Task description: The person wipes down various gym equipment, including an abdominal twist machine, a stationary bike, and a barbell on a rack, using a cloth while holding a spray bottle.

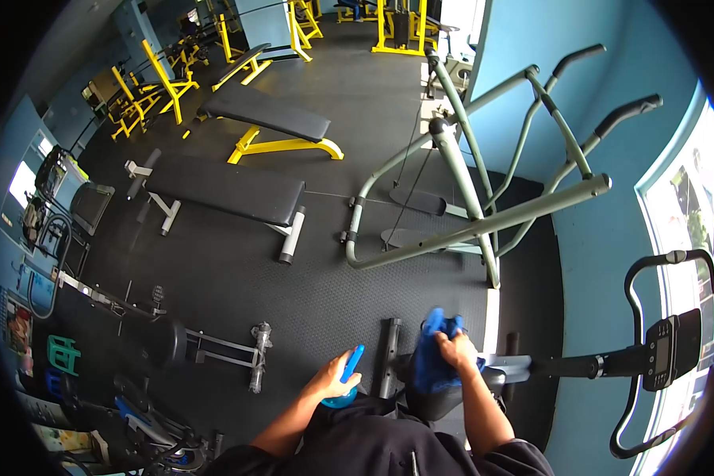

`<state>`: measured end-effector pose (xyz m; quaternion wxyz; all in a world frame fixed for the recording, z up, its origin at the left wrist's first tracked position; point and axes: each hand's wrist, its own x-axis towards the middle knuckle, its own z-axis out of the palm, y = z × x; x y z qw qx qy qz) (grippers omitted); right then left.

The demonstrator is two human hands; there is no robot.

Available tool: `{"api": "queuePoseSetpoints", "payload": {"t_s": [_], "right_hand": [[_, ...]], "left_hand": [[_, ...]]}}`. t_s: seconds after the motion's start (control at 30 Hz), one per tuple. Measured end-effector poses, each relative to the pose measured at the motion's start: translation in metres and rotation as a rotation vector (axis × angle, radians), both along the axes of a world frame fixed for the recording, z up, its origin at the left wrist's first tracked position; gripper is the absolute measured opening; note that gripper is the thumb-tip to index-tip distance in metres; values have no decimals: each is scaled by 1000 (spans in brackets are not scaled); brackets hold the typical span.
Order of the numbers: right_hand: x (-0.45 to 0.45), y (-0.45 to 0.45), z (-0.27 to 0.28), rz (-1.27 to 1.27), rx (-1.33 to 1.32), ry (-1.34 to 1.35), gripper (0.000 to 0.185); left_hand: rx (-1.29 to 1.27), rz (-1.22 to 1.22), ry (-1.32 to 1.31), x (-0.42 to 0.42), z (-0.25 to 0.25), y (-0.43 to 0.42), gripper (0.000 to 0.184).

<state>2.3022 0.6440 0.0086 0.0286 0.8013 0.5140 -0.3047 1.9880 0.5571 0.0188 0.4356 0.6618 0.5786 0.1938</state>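
Right, we're looking down at our two bare hands on a gym floor (349, 297), and both of them are full. Our left hand (333, 379) has the blue spray bottle (339, 400), its fingers curled round the upper part, the rounded lower end showing beneath the palm, just ahead of our dark shirt (389, 448). Over to our right hand (457, 351): the fingers are bunched tight, pinching the blue cloth (432, 363), one crumpled end poking up past the knuckles and the rest hanging down over the black seat (435, 404) of the exercise bike. Whether the cloth presses on that seat or merely hangs against it, we cannot tell. Bottle and cloth sit near each other, with a clear gap between.

Out to our right, the bike's frame runs across to its console (663, 354), with curved handlebars (633, 305) around it, close to the bright window (682, 198). Straight ahead stands the grey-green elliptical trainer (531, 208), tall beside the blue wall (599, 309). Ahead and to the left we've got a black weight bench (222, 189) on pale legs, and beyond it, a yellow-framed bench (270, 115), its pad sloping.
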Motion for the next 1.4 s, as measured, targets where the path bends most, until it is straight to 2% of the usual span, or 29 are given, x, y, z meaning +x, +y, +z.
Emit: {"api": "queuePoseSetpoints", "payload": {"t_s": [0.07, 0.1, 0.17, 0.2, 0.27, 0.3, 0.4, 0.47, 0.53, 0.57, 0.63, 0.67, 0.73, 0.77, 0.83, 0.87, 0.9, 0.97, 1.03, 1.07, 1.2, 1.27, 1.33, 1.4], "right_hand": [[-32, 22, 17, 213, -10, -49, 70], [-46, 28, 19, 198, -13, -46, 70], [-70, 34, 8, 530, -204, -208, 59], [-81, 23, -13, 640, -185, -342, 44], [-93, -14, -22, 850, -61, -462, 38], [-93, -35, -16, 867, 34, -405, 39], [-84, -100, -11, 734, 428, -304, 39], [-77, -141, -10, 646, 489, -198, 38], [-68, -179, -27, 667, 525, -293, 51], [-66, -186, -29, 616, 523, -266, 56], [-72, -176, -17, 504, 529, -208, 70], [-76, -159, -6, 441, 427, -214, 75], [-89, -111, 12, 219, 403, -173, 75], [-93, -89, 17, 145, 479, -195, 73], [-93, -57, 5, 46, 543, -241, 67], [-94, -54, 3, -18, 559, -213, 65], [-92, -59, -1, -35, 600, -187, 63], [-91, -87, -4, -4, 574, -205, 73], [-94, -124, -7, -9, 573, -197, 85], [-96, -141, -11, -59, 599, -166, 82], [-100, -182, -41, -334, 864, -328, 63], [-101, -185, -54, -545, 942, -299, 61], [-101, -182, -63, -810, 1053, -165, 58], [-95, -185, -71, -1074, 1134, 193, 46]], "left_hand": [[-27, 7, -20, -13, 9, 8, 70], [-23, -26, -16, -20, 8, 12, 70], [-60, -98, -20, -28, 13, 22, 70], [-70, -125, -17, -29, 14, 28, 70], [96, -247, -84, -29, 14, 41, 69], [116, -285, -93, -29, 16, 47, 66], [66, -299, -117, -36, 17, 66, 69], [43, -320, -133, -42, 19, 77, 69], [55, -353, -83, -46, 27, 85, 67], [64, -371, -95, -49, 15, 89, 67], [101, -433, -116, -45, 7, 95, 67], [135, -487, -134, -43, 5, 97, 68], [56, -583, -129, -28, 16, 106, 68], [38, -616, -111, -17, 16, 107, 68], [61, -708, -123, 7, 13, 109, 67], [166, -745, -127, 16, 10, 105, 67], [106, -764, -131, 28, 17, 104, 66], [-91, -831, -119, 46, 34, 105, 68], [-131, -878, -188, 53, 32, 101, 67], [-129, -892, -199, 54, 29, 99, 67], [-216, -943, -46, 59, 41, 100, 65], [-72, -996, -31, 56, 30, 103, 65], [-9, -1035, -27, 60, 34, 109, 65], [-197, -976, 46, 64, 41, 113, 65]]}}
